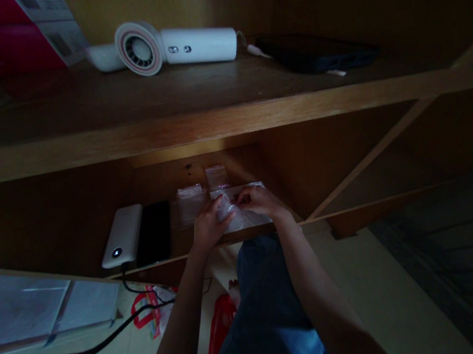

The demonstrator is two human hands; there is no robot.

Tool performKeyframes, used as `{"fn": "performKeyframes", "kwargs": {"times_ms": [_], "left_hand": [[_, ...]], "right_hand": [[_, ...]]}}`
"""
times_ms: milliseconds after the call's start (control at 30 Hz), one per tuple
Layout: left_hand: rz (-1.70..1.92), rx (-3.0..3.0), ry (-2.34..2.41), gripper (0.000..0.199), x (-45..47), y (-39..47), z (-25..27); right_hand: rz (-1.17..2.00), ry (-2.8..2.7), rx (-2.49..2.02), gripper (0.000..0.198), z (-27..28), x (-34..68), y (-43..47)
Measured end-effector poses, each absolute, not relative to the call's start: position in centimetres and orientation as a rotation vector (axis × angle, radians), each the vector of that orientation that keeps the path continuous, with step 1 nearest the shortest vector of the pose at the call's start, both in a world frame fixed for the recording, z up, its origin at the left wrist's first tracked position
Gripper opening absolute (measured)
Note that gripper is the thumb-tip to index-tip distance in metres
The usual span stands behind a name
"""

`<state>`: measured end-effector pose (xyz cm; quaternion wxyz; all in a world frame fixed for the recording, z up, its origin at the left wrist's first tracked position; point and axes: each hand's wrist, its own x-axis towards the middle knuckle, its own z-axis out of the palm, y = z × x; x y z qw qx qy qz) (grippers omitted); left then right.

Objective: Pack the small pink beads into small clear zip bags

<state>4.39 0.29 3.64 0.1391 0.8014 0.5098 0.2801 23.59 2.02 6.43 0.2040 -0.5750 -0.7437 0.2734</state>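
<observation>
A clear plastic bag (248, 219) lies at the front of the lower shelf, under both hands. My left hand (209, 225) grips its left side, with the thumb and forefinger on the film. At the bag's upper middle, the fingers of my right hand (260, 199) are bent into a pinch on the plastic. Whether anything small sits between those fingertips is too dark to make out. Left of the hands is a stack of small clear zip bags (192, 202). Another small zip bag (217, 176) lies behind them, with tiny pinkish bits near its lower edge.
A white power bank (123, 235) with a black cable (109, 338) lies beside a black phone-like slab (154, 233). On the upper shelf (187, 97) overhead are a white handheld fan (198, 44), a dark phone (318, 51) and pink boxes (1, 44). A red stool-like object (219, 331) stands below.
</observation>
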Motion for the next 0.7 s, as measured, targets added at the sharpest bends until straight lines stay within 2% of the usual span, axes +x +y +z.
{"fn": "performKeyframes", "kwargs": {"times_ms": [367, 700], "left_hand": [[0.796, 2.316, 1.459, 0.053, 4.3, 0.2, 3.5], [0.775, 2.276, 1.428, 0.054, 4.3, 0.3, 3.4]], "right_hand": [[1.122, -1.833, -1.285, 0.011, 7.0, 23.6, 2.1], [1.218, -1.796, -1.219, 0.013, 5.7, 23.1, 2.6]]}}
